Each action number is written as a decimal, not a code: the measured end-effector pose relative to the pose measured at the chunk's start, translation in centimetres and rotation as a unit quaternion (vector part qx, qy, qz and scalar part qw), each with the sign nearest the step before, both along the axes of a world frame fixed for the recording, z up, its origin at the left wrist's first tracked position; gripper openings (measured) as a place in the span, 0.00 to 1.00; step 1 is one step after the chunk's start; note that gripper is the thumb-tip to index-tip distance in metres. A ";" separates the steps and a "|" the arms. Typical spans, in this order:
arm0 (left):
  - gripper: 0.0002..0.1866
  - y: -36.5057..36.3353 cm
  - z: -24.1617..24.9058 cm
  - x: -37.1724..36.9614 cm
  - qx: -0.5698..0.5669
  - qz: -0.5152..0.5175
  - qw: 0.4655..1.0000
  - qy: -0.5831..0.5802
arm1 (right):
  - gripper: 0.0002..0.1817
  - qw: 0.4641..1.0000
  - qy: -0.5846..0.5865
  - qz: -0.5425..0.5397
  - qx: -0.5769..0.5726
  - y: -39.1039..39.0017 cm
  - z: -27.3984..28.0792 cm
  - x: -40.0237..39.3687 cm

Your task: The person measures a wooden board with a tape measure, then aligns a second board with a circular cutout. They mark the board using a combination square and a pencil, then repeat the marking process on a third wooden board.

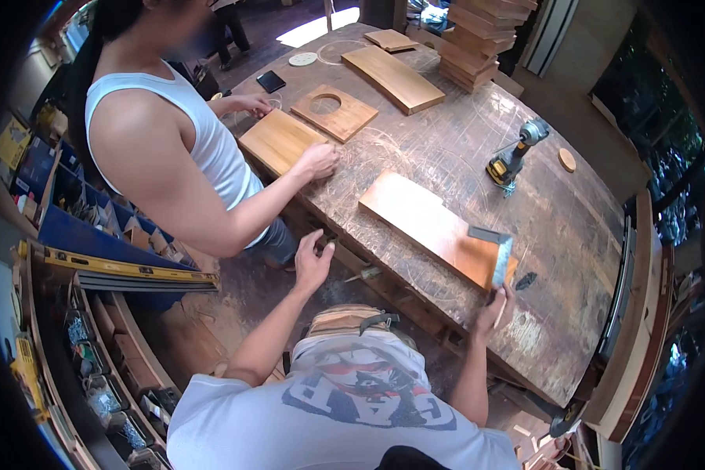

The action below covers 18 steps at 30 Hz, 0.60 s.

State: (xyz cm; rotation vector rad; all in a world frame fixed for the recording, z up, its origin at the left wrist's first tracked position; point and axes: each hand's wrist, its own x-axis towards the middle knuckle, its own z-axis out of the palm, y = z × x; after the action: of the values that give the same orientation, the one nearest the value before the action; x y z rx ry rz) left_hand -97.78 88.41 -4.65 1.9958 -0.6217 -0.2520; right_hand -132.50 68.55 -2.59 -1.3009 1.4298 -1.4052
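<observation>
My left hand (314, 262) hangs in the air off the near table edge, thumb and fingers apart with nothing between them. At the right end of a long wooden board (423, 222), my right hand (493, 311) is closed around the blade end of a try square (502, 265). A thin pencil (500, 315) also sticks out of that hand. The square's dark stock lies over the board, towards its far edge. Bright glare covers the board's left part. The fingertips of my right hand are partly hidden.
A co-worker (164, 149) at the left touches another board (282, 142). Beyond are a board with a round hole (334, 110), a phone (271, 81), a thick plank (392, 78) and stacked boards (474, 47). A cordless drill (511, 157) stands near a wooden disc (566, 160).
</observation>
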 end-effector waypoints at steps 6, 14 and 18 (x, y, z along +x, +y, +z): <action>0.20 -11.6 -4.6 5.1 0.012 0.160 0.981 -0.108 | 0.17 0.990 0.015 -0.127 -0.055 -5.9 -3.8 -9.0; 0.12 -14.2 -5.9 5.3 0.107 0.212 0.942 -0.238 | 0.15 0.984 -0.007 -0.180 -0.004 -10.6 -5.0 -10.5; 0.10 -14.2 -6.1 5.6 0.090 0.212 0.945 -0.232 | 0.19 0.968 0.196 -0.155 -0.013 -11.3 -6.2 -11.1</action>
State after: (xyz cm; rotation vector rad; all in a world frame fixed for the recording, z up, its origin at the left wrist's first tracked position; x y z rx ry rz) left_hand -92.19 74.24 -10.78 2.3273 -0.4469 0.4508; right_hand -143.61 57.23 -8.80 -1.4783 1.9543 -1.4163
